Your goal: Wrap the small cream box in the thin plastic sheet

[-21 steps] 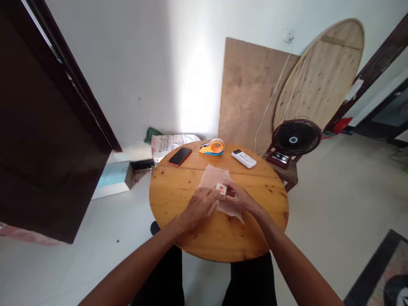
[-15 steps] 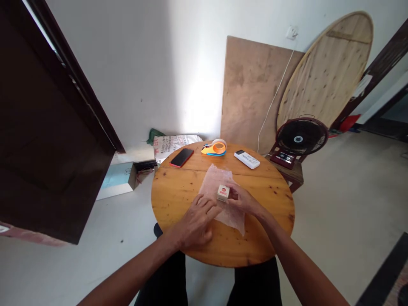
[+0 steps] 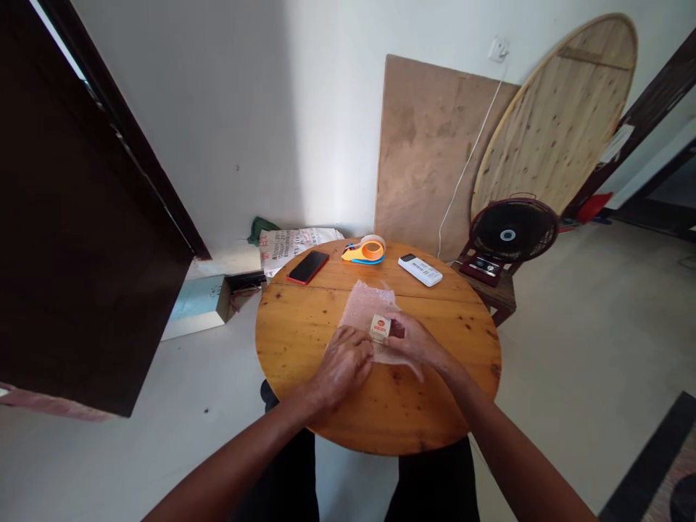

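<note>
A small white box with red print [image 3: 380, 325] sits on a sheet of pinkish, see-through bubble wrap [image 3: 363, 302]. My right hand [image 3: 412, 339] grips the box from its right side, thumb at the near face and fingers behind. Just left of the box, my left hand [image 3: 348, 360] is closed on the near part of the bubble wrap, which is drawn up against the box. The left fingertips are partly hidden behind the knuckles. One corner of the wrap sticks out below the right wrist.
On the round wooden table [image 3: 293, 326], a red-edged phone [image 3: 308, 267], an orange and blue tape dispenser [image 3: 365, 251] and a white remote-like device [image 3: 420, 270] lie along the far side. A fan [image 3: 508, 235] stands on a stool to the right.
My left hand has closed on the near edge of the bubble wrap and pulled it up toward the box. My right hand keeps its grip on the box.
</note>
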